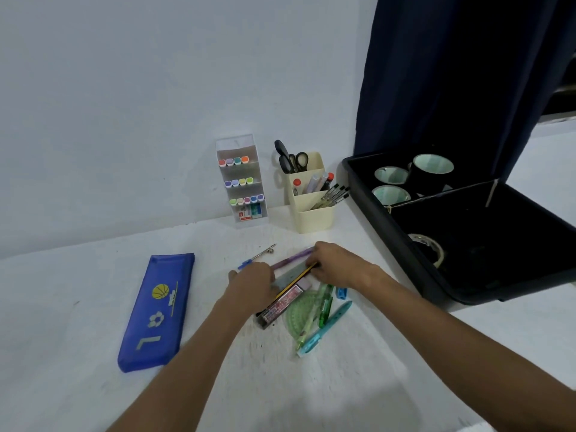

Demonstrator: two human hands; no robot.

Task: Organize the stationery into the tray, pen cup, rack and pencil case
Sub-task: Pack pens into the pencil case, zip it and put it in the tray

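Two hands down on the loose pile at mid-table. My right hand (338, 263) pinches the far end of a yellow-and-black pencil (297, 280), fingers curled over it; the pencil lies slanted across a grey-green ruler (290, 275), with a purple pen (293, 257) along the ruler's far edge. My left hand (254, 283) rests on the near-left end of that ruler — fingers bent under, and I cannot tell whether they grip anything.

Just right of the pile: a dark box of leads (282, 304), a green protractor (300, 313), a green pen (322, 307), a teal pen (327, 327), a small blue sharpener (341, 293). Behind my left hand a compass (260, 255) with a blue end lies alone.

Blue pencil case (156, 310) lies flat to the left, apart from the pile, bare white table (78, 307) around it. Marker rack (241, 179) and cream pen cup (308, 194) stand against the wall — scissors (291, 159) and pens in the cup. Dark tray (389, 241) at the right edge of the table holds tape rolls (391, 194); its near compartment has one roll and open room.
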